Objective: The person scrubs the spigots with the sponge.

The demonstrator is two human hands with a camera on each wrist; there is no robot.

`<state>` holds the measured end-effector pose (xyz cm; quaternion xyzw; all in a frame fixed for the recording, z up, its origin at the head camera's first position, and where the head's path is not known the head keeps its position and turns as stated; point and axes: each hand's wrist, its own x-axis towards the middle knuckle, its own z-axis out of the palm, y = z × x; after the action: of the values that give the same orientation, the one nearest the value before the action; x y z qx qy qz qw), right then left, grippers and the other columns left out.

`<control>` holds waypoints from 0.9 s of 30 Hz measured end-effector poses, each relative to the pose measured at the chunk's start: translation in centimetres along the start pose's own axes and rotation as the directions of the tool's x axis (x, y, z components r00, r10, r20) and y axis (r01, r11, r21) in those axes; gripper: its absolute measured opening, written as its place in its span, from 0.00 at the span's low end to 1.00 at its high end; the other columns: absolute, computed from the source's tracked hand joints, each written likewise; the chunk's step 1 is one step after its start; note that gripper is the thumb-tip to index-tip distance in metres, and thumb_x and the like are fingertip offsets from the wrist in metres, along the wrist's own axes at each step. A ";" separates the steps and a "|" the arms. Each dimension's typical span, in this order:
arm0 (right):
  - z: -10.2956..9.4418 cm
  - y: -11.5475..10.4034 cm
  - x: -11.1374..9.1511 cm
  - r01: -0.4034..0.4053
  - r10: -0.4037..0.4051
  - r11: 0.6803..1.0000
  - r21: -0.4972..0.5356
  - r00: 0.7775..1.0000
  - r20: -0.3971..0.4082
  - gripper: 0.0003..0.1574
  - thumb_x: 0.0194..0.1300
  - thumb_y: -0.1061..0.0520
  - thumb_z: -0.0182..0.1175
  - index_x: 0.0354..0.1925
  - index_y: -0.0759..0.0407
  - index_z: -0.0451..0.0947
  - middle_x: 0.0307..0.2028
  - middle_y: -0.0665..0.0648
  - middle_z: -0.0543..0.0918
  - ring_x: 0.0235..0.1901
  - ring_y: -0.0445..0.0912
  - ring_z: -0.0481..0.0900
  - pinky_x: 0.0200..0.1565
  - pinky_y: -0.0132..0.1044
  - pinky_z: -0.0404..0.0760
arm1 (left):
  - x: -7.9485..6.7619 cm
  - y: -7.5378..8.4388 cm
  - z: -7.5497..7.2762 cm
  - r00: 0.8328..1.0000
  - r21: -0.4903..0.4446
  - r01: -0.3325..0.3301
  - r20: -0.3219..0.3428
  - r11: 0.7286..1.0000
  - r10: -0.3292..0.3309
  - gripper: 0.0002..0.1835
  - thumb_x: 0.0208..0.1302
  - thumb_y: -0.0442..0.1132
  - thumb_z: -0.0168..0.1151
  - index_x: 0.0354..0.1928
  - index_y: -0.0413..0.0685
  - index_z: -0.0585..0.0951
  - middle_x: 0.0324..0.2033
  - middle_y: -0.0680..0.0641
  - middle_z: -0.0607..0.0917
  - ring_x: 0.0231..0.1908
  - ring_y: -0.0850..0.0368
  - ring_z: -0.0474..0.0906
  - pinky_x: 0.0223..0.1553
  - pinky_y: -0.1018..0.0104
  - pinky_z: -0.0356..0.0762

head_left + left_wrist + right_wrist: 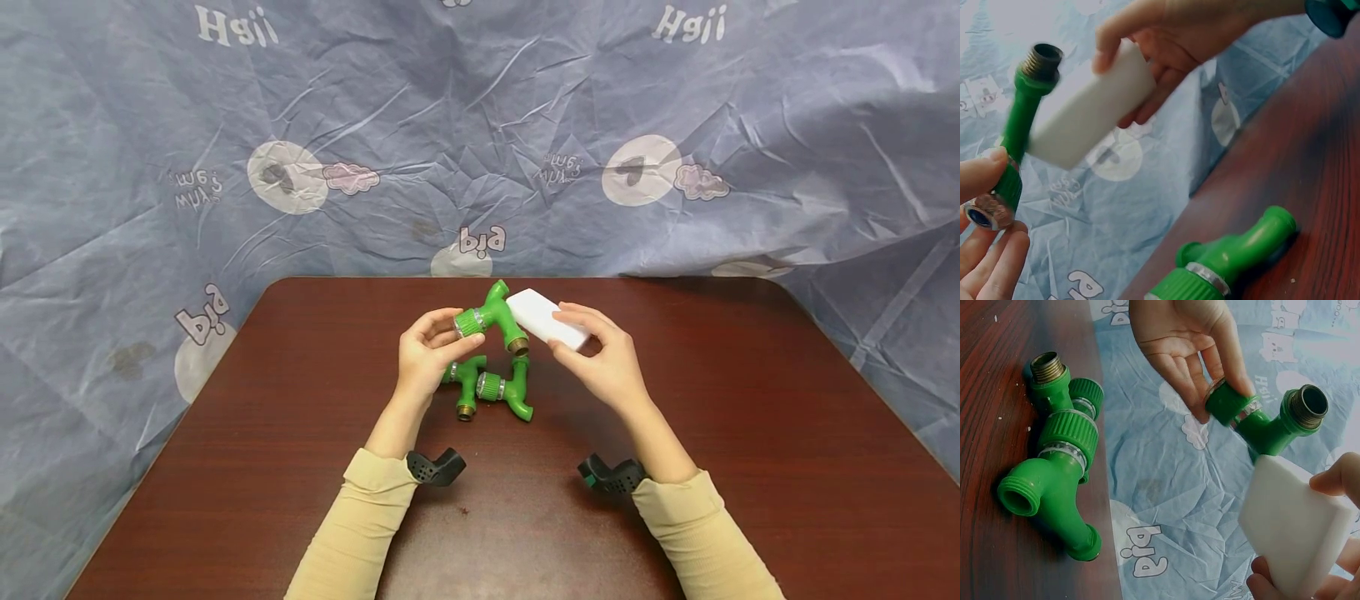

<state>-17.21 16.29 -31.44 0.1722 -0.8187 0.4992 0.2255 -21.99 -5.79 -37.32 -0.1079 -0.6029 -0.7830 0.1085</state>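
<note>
My left hand [429, 350] pinches a green tap [495, 317] by its ribbed knob, holding it above the table with the brass-threaded end toward the right. A white sponge block [546, 318] is gripped between the thumb and fingers of my right hand [606, 358]. In the right wrist view, the sponge [1291, 519] is right against the body of the held tap [1272, 428]; whether they touch I cannot tell. Below lie two more green taps on the table, one [467, 387] with its brass thread toward me and another [510, 388] beside it.
The dark red-brown wooden table [300, 467] reaches back to a wrinkled blue-grey cloth [420, 150] with printed figures. Black wrist mounts [437, 468] sit on both forearms. Small crumbs are on the tabletop near the taps.
</note>
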 end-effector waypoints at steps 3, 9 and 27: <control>0.2 -0.2 -0.1 0.014 -0.015 0.999 0.040 1.000 0.011 0.19 0.51 0.71 0.65 0.45 0.72 0.79 0.51 0.68 0.78 0.46 0.56 0.76 0.36 0.23 0.73 | -0.1 -0.2 0.2 0.999 0.065 -0.016 0.033 0.998 0.014 0.24 0.42 0.25 0.74 0.47 0.37 0.80 0.36 0.45 0.85 0.34 0.54 0.83 0.30 0.69 0.79; 0.6 -0.7 -0.3 0.058 -0.060 0.997 0.051 0.998 0.032 0.19 0.51 0.72 0.66 0.45 0.71 0.79 0.51 0.67 0.78 0.47 0.54 0.76 0.38 0.24 0.74 | -0.3 -0.3 0.7 0.998 0.174 -0.017 0.057 0.985 0.007 0.24 0.42 0.27 0.75 0.47 0.36 0.81 0.39 0.39 0.84 0.34 0.56 0.81 0.36 0.70 0.78; 0.2 -0.8 -0.2 0.306 -0.313 0.943 0.132 0.949 0.035 0.20 0.44 0.77 0.65 0.40 0.73 0.79 0.50 0.72 0.76 0.51 0.64 0.73 0.50 0.28 0.71 | -1.1 1.6 1.6 0.992 0.179 0.027 0.118 0.984 -0.049 0.22 0.43 0.21 0.70 0.45 0.29 0.79 0.39 0.36 0.84 0.31 0.59 0.81 0.33 0.70 0.79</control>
<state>-16.67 15.75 -31.03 0.3264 -0.7545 0.5029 0.2672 -20.39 -4.63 -35.80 -0.1339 -0.6774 -0.7203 0.0657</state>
